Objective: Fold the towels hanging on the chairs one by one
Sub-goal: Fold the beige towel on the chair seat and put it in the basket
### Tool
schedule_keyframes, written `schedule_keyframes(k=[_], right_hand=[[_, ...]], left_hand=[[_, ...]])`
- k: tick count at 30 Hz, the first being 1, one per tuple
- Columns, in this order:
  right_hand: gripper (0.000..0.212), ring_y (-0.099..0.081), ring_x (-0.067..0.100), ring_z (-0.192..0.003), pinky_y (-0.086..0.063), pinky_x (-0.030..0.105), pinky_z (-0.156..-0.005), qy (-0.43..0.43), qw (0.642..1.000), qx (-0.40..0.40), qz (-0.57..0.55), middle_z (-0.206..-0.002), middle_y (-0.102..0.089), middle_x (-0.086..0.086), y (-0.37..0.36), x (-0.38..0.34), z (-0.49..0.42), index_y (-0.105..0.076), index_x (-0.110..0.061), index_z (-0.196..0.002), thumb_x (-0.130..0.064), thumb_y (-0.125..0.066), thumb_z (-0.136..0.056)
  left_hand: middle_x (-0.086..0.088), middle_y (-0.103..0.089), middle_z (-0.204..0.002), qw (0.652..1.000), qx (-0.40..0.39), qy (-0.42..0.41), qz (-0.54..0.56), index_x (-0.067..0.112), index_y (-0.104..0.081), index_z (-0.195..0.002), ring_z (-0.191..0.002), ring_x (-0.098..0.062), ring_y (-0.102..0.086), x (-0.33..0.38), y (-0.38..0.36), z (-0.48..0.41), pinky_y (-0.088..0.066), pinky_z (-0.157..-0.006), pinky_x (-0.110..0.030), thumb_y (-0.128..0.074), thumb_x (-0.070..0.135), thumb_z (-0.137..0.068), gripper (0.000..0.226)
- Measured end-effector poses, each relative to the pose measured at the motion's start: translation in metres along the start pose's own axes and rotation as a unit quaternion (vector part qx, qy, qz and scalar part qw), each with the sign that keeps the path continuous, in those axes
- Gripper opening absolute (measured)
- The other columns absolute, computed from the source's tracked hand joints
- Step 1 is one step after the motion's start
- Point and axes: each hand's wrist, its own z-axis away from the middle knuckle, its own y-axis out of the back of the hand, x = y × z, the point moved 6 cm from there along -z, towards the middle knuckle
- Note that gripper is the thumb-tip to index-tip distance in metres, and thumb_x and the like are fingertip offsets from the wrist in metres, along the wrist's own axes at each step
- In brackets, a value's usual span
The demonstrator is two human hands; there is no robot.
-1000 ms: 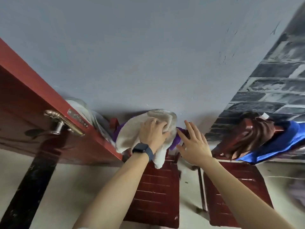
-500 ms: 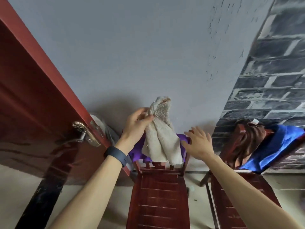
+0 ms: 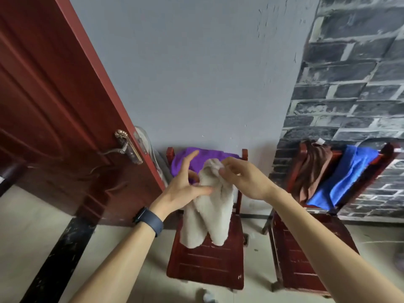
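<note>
A beige towel hangs in the air above the seat of the left red wooden chair. My right hand pinches its top corner. My left hand is at its left edge, thumb on the front and lower fingers behind, index finger pointing up. A purple towel stays draped over this chair's backrest, partly hidden by my hands. On the right chair a brown towel and a blue towel hang over the backrest.
A dark red door with a metal handle stands open close to the left chair. Behind the chairs are a grey wall and a brick-patterned wall. Pale tiled floor surrounds the chairs.
The beige towel came off the left chair's backrest and now hangs lower, toward me. My right hand moved in and took its top corner. My left hand slid down to the left edge.
</note>
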Motion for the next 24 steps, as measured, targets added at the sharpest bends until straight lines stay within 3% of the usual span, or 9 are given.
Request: schedule_keyframes(k=[2,5,7,9,12,16,18,21,24], right_hand=[[0.016,-0.064,0.017,-0.086,-0.052,0.039,-0.084,0.006,0.998,-0.03,0.048,-0.093,-0.071,-0.002,-0.007,0.004,0.012,-0.065,-0.026,-0.106,-0.034,-0.053,-0.102],[0.019,-0.062,0.019,-0.097,-0.052,0.042,-0.085,-0.015,0.981,0.105,0.164,-0.108,-0.068,-0.004,0.004,0.018,0.027,-0.067,-0.027,-0.114,-0.032,-0.054,-0.101],[0.017,-0.062,0.022,-0.098,-0.052,0.041,-0.081,-0.069,0.951,0.255,0.159,-0.109,-0.067,-0.003,0.014,0.031,0.06,-0.064,-0.025,-0.112,-0.033,-0.055,-0.1],[0.02,-0.066,0.014,-0.087,-0.054,0.037,-0.076,-0.149,0.929,0.334,0.05,-0.096,-0.069,-0.009,0.006,0.052,0.113,-0.062,-0.023,-0.105,-0.042,-0.055,-0.1],[0.038,-0.067,0.008,-0.087,-0.053,0.029,-0.076,-0.297,0.91,0.279,-0.079,-0.088,-0.069,-0.013,-0.041,0.082,0.191,-0.064,-0.023,-0.097,-0.059,-0.052,-0.094],[0.064,-0.057,0.012,-0.119,-0.04,0.046,-0.11,-0.384,0.866,0.066,-0.312,-0.126,-0.062,-0.013,-0.129,0.106,0.224,-0.061,-0.036,-0.128,-0.081,-0.04,-0.087],[0.087,-0.052,0.019,-0.127,-0.039,0.049,-0.11,-0.413,0.821,0.081,-0.387,-0.136,-0.056,-0.008,-0.153,0.111,0.218,-0.05,-0.037,-0.141,-0.09,-0.046,-0.073],[0.091,-0.06,0.022,-0.118,-0.05,0.043,-0.098,-0.46,0.74,0.152,-0.467,-0.129,-0.063,0.0,-0.178,0.116,0.206,-0.059,-0.019,-0.13,-0.085,-0.061,-0.068],[0.072,-0.063,0.019,-0.107,-0.051,0.035,-0.084,-0.454,0.739,0.157,-0.473,-0.114,-0.068,-0.001,-0.186,0.111,0.19,-0.064,-0.017,-0.114,-0.077,-0.065,-0.074]], left_hand=[[-0.001,-0.058,-0.089,0.988,-0.04,-0.005,-0.146,0.032,-0.069,-0.102,-0.083,-0.014,-0.058,-0.002,-0.008,0.011,-0.041,-0.07,-0.02,-0.08,0.046,-0.076,0.031],[0.001,-0.059,-0.088,0.984,-0.053,0.016,-0.169,0.013,-0.067,-0.07,-0.084,-0.013,-0.056,-0.004,-0.023,0.02,-0.039,-0.073,-0.025,-0.073,0.059,-0.073,0.047],[0.006,-0.071,-0.094,0.994,-0.078,0.052,-0.062,0.024,-0.074,-0.082,-0.094,-0.01,-0.064,-0.011,-0.039,0.025,-0.046,-0.087,-0.03,-0.067,0.065,-0.07,0.043],[0.007,-0.071,-0.118,0.991,-0.068,0.098,0.065,0.038,-0.073,-0.109,-0.119,-0.012,-0.061,-0.03,-0.055,0.027,-0.043,-0.107,-0.037,-0.066,0.075,-0.071,0.053],[0.002,-0.07,-0.123,0.956,-0.058,0.163,0.236,0.034,-0.067,-0.122,-0.12,-0.018,-0.062,-0.049,-0.081,0.045,-0.045,-0.107,-0.044,-0.064,0.063,-0.084,0.048],[-0.004,-0.073,-0.118,0.898,-0.087,0.229,0.366,0.026,-0.062,-0.127,-0.109,-0.021,-0.069,-0.069,-0.107,0.066,-0.05,-0.101,-0.049,-0.057,0.051,-0.094,0.042],[-0.004,-0.074,-0.112,0.887,-0.092,0.237,0.384,0.027,-0.062,-0.124,-0.103,-0.02,-0.071,-0.073,-0.11,0.07,-0.052,-0.096,-0.049,-0.055,0.05,-0.095,0.038],[-0.004,-0.074,-0.113,0.881,-0.079,0.244,0.398,0.027,-0.057,-0.131,-0.101,-0.019,-0.072,-0.085,-0.107,0.074,-0.057,-0.083,-0.045,-0.055,0.051,-0.095,0.043],[-0.005,-0.065,-0.131,0.877,-0.085,0.252,0.4,0.03,-0.048,-0.141,-0.113,-0.022,-0.066,-0.1,-0.099,0.076,-0.058,-0.077,-0.043,-0.057,0.055,-0.093,0.055]])
